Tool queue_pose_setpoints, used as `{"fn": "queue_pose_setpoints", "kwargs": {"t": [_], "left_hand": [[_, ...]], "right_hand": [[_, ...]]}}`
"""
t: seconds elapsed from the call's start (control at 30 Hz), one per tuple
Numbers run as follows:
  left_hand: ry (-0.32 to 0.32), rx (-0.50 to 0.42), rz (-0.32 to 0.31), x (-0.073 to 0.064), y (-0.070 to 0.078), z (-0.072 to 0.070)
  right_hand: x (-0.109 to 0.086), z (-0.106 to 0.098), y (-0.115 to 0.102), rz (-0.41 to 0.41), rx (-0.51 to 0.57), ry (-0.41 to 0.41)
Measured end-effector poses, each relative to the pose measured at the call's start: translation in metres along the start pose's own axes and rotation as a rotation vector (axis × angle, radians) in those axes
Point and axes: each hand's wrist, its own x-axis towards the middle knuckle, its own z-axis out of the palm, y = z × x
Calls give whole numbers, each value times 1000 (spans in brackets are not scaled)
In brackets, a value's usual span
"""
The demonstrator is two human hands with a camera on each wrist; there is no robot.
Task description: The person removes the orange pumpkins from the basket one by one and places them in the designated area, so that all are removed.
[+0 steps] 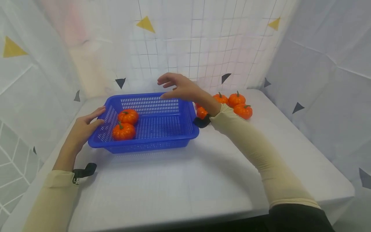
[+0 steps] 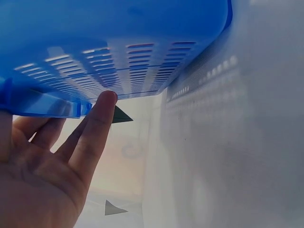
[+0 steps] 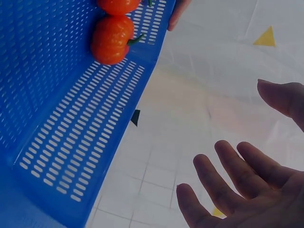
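A blue plastic basket [image 1: 157, 140] with slotted walls stands on the white table. Inside it, at the left end, lie two small orange pumpkins [image 1: 123, 131] [image 3: 112, 40] with green stems. My left hand [image 1: 85, 127] holds the basket's left rim, its thumb at the top edge and its fingers along the outer wall, as the left wrist view shows from below. Over the back right part of the basket hovers my right hand [image 1: 181, 87], palm down, fingers loosely bent and apart. Nothing lies between those fingers in the right wrist view.
Several more orange pumpkins [image 1: 242, 111] sit in a cluster right of the basket, partly hidden behind my right wrist. White sheets [image 1: 327, 74] with yellow and dark triangles enclose the table [image 1: 162, 190] at the back and both sides.
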Motion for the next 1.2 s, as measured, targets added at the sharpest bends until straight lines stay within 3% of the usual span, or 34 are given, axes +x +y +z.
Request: {"fn": "queue_pose_setpoints", "kwargs": {"t": [0.5,0.77,1.0,1.2], "left_hand": [[-6,11,-1,-3,4,0],[-3,6,4,-3,3,0],[-8,12,-4,-2,3,1],[-16,15,14,-3,3,0]], "right_hand": [[22,28,-9,15,-46,-113],[36,55,-15,23,-133,-198],[51,82,-18,17,-72,-308],[58,95,-22,-48,-64,-361]]}}
